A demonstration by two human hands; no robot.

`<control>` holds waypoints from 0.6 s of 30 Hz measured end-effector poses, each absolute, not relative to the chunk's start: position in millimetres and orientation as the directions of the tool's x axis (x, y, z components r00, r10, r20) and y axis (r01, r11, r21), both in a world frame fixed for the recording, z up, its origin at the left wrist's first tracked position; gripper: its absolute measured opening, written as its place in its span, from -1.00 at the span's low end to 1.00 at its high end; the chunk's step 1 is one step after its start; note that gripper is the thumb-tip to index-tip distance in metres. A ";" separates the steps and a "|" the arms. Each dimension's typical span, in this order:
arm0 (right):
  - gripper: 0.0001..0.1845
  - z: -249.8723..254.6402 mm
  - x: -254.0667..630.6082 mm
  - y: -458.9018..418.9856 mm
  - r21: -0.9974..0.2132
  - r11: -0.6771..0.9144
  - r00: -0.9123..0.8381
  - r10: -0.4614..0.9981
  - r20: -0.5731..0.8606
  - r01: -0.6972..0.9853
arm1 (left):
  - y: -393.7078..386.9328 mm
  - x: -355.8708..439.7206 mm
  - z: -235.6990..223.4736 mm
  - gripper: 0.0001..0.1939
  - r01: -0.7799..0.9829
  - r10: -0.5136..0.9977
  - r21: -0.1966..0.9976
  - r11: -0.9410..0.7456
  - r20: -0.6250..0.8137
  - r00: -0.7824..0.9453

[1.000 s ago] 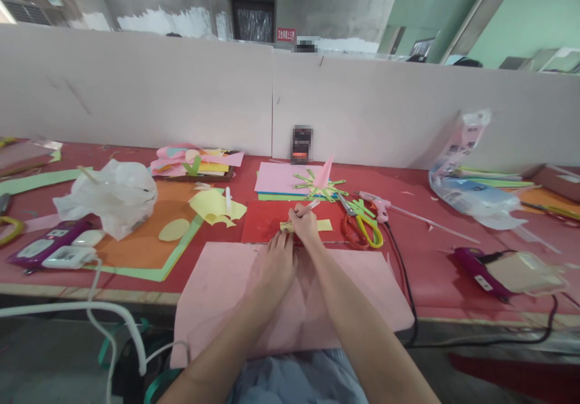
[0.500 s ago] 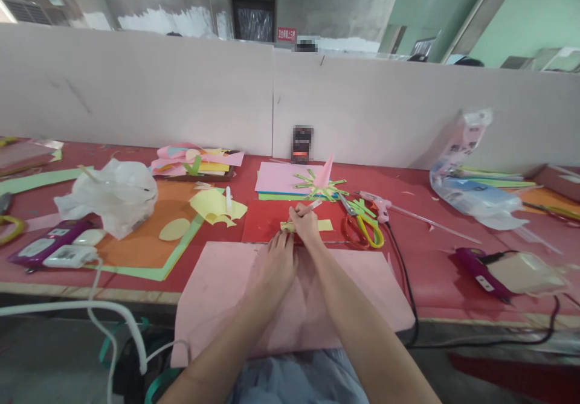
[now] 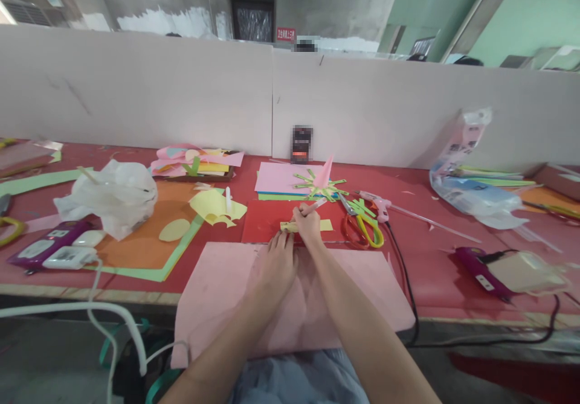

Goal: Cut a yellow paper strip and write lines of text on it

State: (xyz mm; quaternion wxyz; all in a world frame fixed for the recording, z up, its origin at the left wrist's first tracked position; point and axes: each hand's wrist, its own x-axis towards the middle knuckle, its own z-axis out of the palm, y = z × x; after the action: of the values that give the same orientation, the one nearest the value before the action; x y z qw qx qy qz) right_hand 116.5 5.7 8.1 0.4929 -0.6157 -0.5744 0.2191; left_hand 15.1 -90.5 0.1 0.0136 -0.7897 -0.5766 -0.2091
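My right hand (image 3: pixel 309 223) is closed around a pen (image 3: pixel 321 202), its tip hidden beneath the fingers. It rests over a narrow yellow paper strip (image 3: pixel 326 225) with dark marks on its left part. Fingers stretched out, my left hand (image 3: pixel 281 258) lies flat and holds down the strip's lower left edge. Under the strip is a red sheet (image 3: pixel 259 221). A large pink sheet (image 3: pixel 212 289) spreads beneath my wrists. Close to the right hand lie scissors (image 3: pixel 372 232) with yellow and red handles. Behind it, a pink paper cone (image 3: pixel 323 176) stands amid green paper strips.
A pink glue gun (image 3: pixel 379 206) with a black cord lies right of the scissors. Left are cut yellow paper (image 3: pixel 212 203), an orange sheet (image 3: pixel 140 244), a white plastic bag (image 3: pixel 115 192) and a purple power strip (image 3: pixel 54 240). A pale partition (image 3: pixel 181 96) borders the table's back.
My right hand and the pen have shifted slightly to the right along the yellow strip, showing more dark marks. My left hand stays in place.
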 end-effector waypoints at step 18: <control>-0.65 8.5 120.6 3.6 -0.892 0.156 0.196 0.946 0.259 0.425 | -91.6 16.0 5.4 -0.63 0.920 0.912 0.225 -0.322 0.336 0.237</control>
State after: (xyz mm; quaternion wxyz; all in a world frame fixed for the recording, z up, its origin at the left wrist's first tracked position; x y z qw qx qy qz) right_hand 120.6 3.6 8.5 0.4953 -0.5939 -0.5769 0.2630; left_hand 16.0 -91.6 5.4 0.0098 -0.7864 -0.5823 -0.2061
